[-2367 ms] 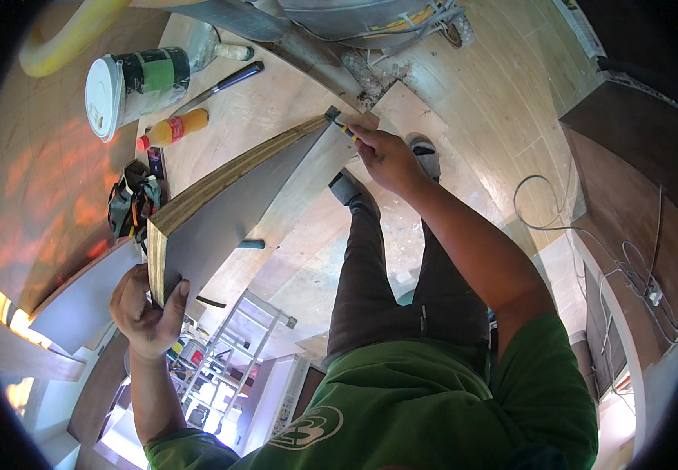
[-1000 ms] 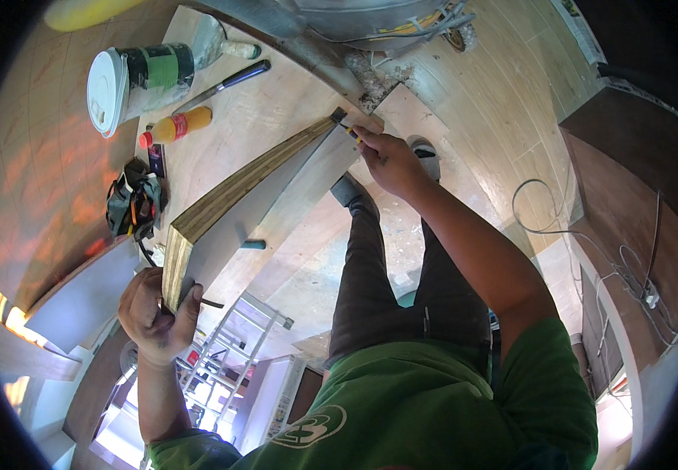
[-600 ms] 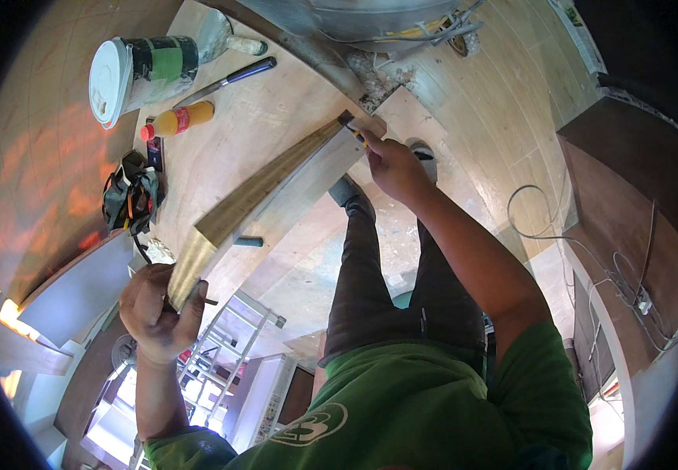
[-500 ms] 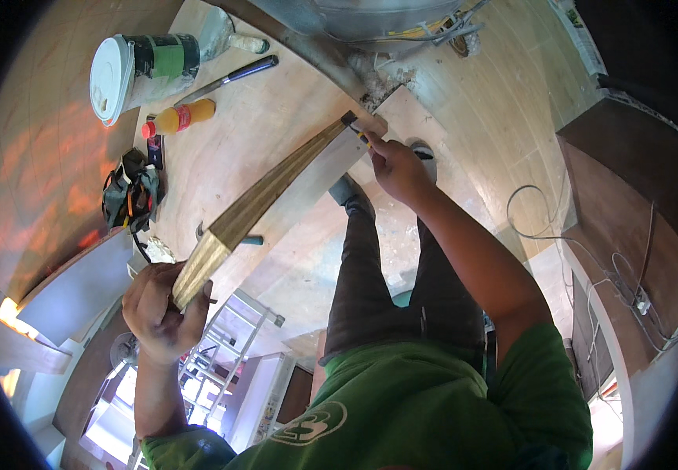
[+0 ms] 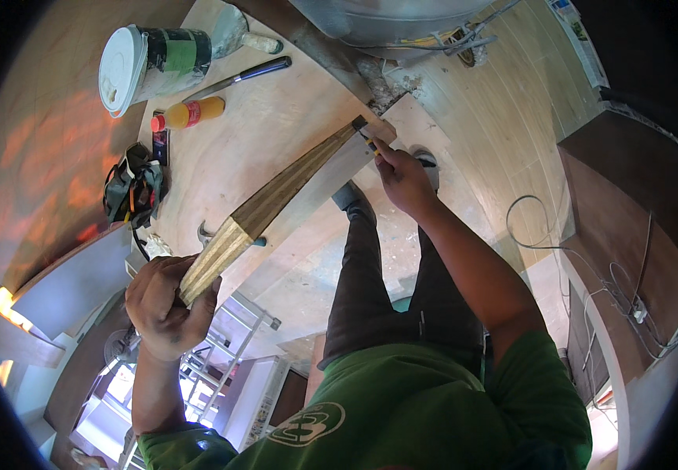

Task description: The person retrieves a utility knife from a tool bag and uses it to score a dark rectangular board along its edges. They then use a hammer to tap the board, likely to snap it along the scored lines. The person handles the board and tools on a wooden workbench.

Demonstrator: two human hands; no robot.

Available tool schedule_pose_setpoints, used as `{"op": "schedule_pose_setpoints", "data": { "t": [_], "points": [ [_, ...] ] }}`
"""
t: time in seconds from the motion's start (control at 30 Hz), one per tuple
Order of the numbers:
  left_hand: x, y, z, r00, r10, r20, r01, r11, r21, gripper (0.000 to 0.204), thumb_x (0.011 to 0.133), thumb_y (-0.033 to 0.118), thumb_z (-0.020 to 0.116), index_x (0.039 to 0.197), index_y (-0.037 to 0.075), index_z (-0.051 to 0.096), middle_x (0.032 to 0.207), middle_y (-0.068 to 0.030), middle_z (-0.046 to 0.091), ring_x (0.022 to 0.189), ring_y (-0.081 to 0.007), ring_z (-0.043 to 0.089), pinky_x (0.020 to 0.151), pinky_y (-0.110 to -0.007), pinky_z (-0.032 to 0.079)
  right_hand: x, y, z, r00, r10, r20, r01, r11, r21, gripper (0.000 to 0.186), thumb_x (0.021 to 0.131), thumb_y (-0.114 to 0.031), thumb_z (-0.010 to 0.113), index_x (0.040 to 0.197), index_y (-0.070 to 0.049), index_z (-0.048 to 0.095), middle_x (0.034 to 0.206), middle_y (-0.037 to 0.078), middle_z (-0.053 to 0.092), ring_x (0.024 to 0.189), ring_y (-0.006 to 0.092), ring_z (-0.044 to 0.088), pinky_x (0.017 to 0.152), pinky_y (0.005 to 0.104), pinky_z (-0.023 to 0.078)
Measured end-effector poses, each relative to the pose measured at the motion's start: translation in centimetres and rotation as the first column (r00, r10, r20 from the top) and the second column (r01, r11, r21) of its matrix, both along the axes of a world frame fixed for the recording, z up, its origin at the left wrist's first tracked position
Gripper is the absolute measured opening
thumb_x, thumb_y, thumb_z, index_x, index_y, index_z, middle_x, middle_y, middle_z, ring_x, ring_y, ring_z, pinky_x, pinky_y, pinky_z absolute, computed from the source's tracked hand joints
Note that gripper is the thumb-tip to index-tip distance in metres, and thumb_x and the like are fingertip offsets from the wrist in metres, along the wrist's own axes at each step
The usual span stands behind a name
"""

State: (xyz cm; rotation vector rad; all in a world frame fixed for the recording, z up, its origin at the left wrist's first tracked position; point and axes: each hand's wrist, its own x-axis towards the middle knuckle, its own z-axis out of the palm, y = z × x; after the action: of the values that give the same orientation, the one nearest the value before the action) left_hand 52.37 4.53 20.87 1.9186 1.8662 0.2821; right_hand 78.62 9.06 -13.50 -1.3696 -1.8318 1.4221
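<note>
My left hand grips the near end of a long thin laminate board held on edge, so its layered brown edge faces me. The board runs up and right over the plywood floor. At its far end my right hand holds a small yellow-handled tool against the board's tip. My legs and dark shoes stand on the plywood just right of the board.
A white paint bucket lies on its side at top left, with a trowel, a long dark-handled tool, an orange bottle and a dark harness bundle nearby. A hammer lies under the board. Loose cable curls at right.
I have turned the board from its grey face toward me to edge-on. My left hand has slid lower and nearer along it. My right hand stays at the far tip.
</note>
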Motion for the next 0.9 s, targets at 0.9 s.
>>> {"op": "schedule_pose_setpoints", "data": {
  "t": [0.9],
  "points": [
    [-0.9, 0.0, 0.0, 0.999, 0.051, -0.017, -0.051, 0.999, 0.009, 0.021, 0.070, 0.000, 0.078, 0.080, -0.004, 0.061, 0.072, -0.0141, 0.061, 0.058, -0.0218, 0.058, 0.054, -0.029, 0.044, -0.2, 0.6, -1.3, 0.999, 0.032, -0.017, -0.032, 1.000, 0.002, 0.042, 0.097, -0.007, 0.059, 0.139, -0.006, 0.056, 0.081, 0.020, 0.064, 0.069, 0.0267, 0.062, 0.067, 0.0357, 0.049]
  ]
}}
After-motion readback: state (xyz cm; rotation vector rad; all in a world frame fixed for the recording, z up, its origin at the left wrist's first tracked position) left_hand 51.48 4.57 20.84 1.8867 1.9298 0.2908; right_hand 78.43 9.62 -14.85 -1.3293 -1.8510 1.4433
